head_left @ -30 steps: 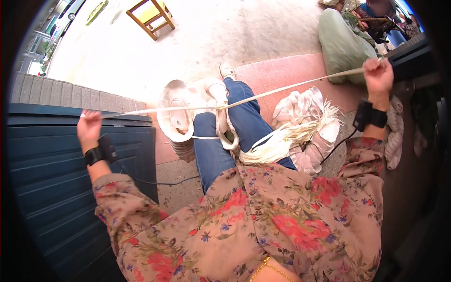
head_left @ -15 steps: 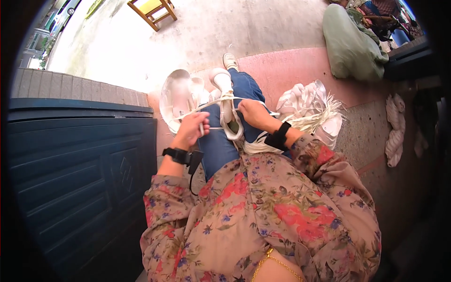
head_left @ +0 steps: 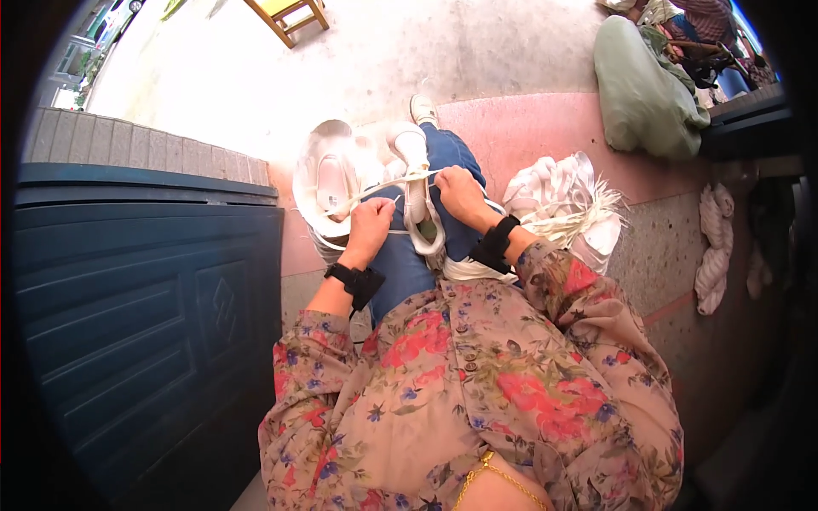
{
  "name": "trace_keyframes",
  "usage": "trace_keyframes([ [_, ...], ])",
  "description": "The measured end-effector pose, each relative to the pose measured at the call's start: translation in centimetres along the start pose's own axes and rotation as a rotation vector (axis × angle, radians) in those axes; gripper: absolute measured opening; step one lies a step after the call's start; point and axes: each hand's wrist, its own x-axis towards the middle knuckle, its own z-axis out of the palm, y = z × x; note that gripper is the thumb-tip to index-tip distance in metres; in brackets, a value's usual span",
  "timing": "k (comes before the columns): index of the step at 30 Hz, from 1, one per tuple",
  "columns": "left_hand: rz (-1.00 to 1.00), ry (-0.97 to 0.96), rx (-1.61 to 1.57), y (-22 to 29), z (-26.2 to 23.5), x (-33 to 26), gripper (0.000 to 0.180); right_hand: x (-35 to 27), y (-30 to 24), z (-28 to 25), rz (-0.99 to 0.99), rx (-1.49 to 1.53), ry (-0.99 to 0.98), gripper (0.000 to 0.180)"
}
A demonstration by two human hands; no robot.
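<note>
A white shoe (head_left: 411, 152) rests on my jeans between my knees, its heel opening toward me. White shoelace (head_left: 394, 182) runs across the shoe from side to side. My left hand (head_left: 371, 226) is closed in a pinch on the lace, left of the shoe. On the other side, my right hand (head_left: 460, 192) pinches the lace close to the shoe's edge. A lower strand of lace passes below my left fingers toward the shoe.
At my left knee stands a white basin (head_left: 303, 187) with white shoes in it. More white shoes (head_left: 545, 183) lie to the right under a bundle of loose laces (head_left: 579, 213). Farther off are a green sack (head_left: 639, 94) and a wooden stool (head_left: 290, 17). A blue panelled door (head_left: 145, 315) flanks me.
My left hand has moved right, closer to the shoe, and turned knuckles-up. My right hand stays near the shoe's right side. The view has shifted slightly.
</note>
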Motion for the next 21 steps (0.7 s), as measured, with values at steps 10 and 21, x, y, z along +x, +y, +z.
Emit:
trace_keyframes([
  [10,0.203,0.107,0.195,2.0,0.3,1.5,0.02,0.1,-1.7,-2.1,-0.099,-0.107,-0.093,0.017],
  [21,0.312,0.041,0.633,3.4,0.4,2.0,0.019,0.2,-1.8,-1.8,-0.259,-0.227,-0.059,0.012],
])
